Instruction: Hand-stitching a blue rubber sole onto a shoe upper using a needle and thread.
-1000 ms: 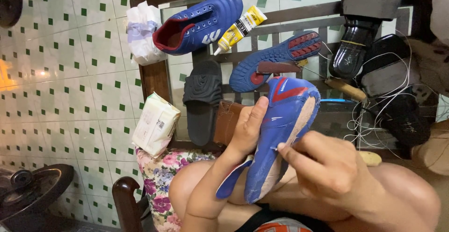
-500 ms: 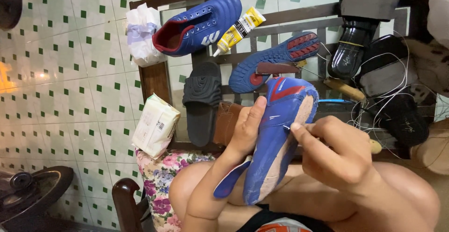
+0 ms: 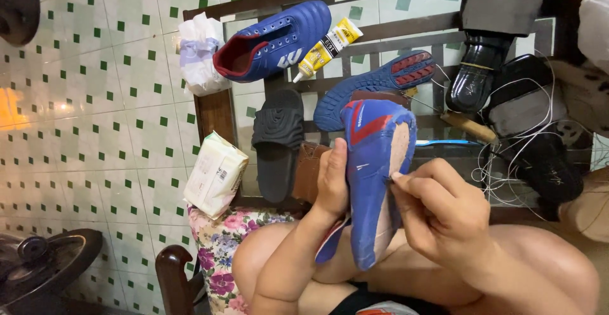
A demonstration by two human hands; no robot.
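My left hand [image 3: 331, 178] grips the side of a blue sports shoe [image 3: 371, 175] with red trim, held sole-side up over my knees. The shoe's outsole is off, so a bare tan bottom shows. My right hand [image 3: 441, 210] pinches a small thin dark tool whose tip touches that tan bottom near the toe. A loose blue outsole [image 3: 374, 90] with red studs lies just beyond, on a wooden bench.
The wooden bench [image 3: 212, 115] also carries a second blue shoe [image 3: 273, 39], a yellow glue tube [image 3: 327, 48], a black slide sandal [image 3: 276, 140], black shoes with white thread [image 3: 526, 118], and a white wipes packet [image 3: 216, 172]. A green-dotted tiled floor lies left.
My right hand has moved up along the shoe's bare bottom toward the toe, with the tool tip against it. The shoe has shifted slightly in my left hand.
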